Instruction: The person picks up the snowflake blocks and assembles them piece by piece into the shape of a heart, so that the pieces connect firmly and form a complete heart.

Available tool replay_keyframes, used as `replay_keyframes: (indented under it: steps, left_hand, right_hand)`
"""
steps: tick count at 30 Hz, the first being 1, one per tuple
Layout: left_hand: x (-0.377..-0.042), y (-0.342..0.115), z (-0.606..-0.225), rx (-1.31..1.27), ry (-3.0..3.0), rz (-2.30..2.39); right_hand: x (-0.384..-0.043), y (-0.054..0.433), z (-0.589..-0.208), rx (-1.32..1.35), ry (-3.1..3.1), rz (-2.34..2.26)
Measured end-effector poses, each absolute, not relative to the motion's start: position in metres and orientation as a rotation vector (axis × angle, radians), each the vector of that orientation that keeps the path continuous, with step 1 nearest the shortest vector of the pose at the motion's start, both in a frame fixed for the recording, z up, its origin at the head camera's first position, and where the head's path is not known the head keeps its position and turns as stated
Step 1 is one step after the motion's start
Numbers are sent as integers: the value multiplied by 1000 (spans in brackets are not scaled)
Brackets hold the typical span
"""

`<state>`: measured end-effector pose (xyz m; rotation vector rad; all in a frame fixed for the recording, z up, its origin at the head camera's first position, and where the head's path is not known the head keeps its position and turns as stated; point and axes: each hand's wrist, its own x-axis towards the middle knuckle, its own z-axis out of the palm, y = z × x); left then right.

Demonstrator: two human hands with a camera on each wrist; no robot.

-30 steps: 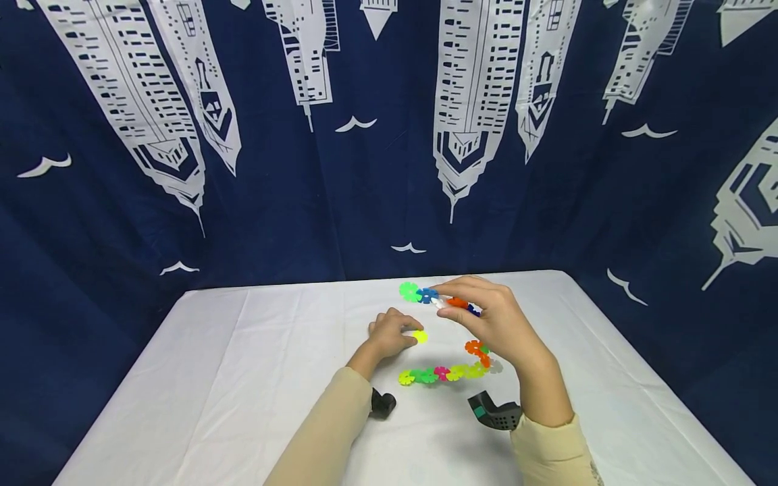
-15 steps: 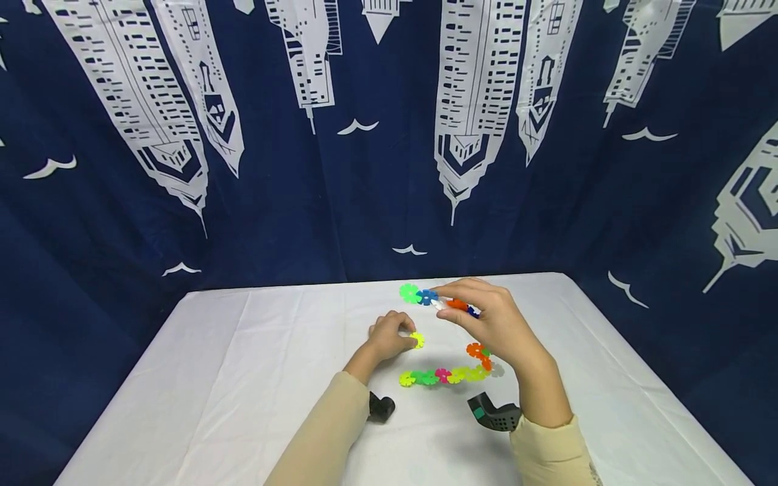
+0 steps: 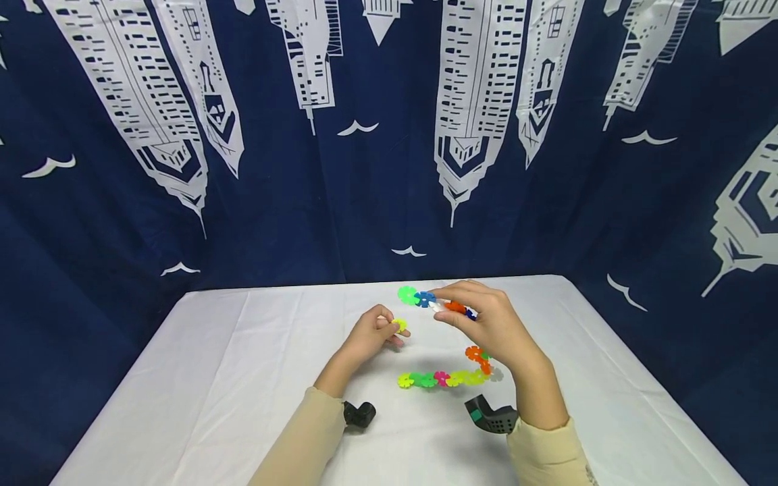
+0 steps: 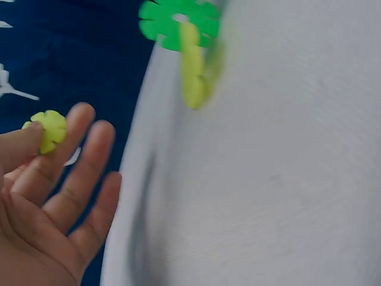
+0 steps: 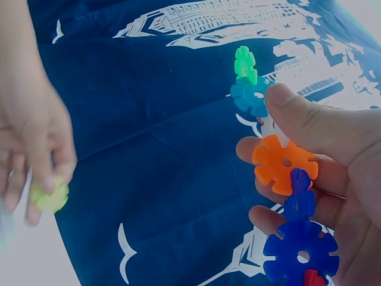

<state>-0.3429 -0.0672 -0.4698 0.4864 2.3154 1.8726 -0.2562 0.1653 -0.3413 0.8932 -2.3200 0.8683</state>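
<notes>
A loose yellow snowflake disc (image 4: 53, 128) is pinched between thumb and forefinger of my left hand (image 3: 367, 335), its other fingers spread. My right hand (image 3: 486, 317) holds up a chain of interlocked snowflake discs, thumb and fingers on a white disc (image 3: 435, 306). Beyond the thumb a blue disc (image 5: 249, 96) and a bright green disc (image 5: 244, 61) stick out toward the left hand. On the palm side run an orange disc (image 5: 284, 164) and dark blue discs (image 5: 300, 253), with a bit of red below. The yellow disc is apart from the chain.
The chain's lower stretch curves over the white table (image 3: 243, 391), with orange discs (image 3: 474, 353), a pink disc (image 3: 442, 379) and a yellow end disc (image 3: 405, 381). Black wrist devices (image 3: 492, 415) sit at both wrists. A navy printed curtain (image 3: 340, 202) hangs behind.
My left hand has drawn back to the left and turned, carrying the yellow disc away from the chain. The right hand holds the chain in nearly the same place.
</notes>
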Motion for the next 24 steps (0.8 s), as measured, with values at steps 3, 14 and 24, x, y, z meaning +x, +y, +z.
replay_keyframes:
  steps: [3, 14, 24]
  left_hand:
    - [-335, -72, -455, 504, 2278, 2004]
    - [-299, -89, -394, 699, 2100, 2309]
    - [-269, -90, -377, 980, 2291, 2229]
  right_hand:
    - [-256, 165, -341, 887, -2338, 870]
    - [-256, 163, -342, 882, -2363, 881]
    - [-257, 163, -344, 943, -2337, 897]
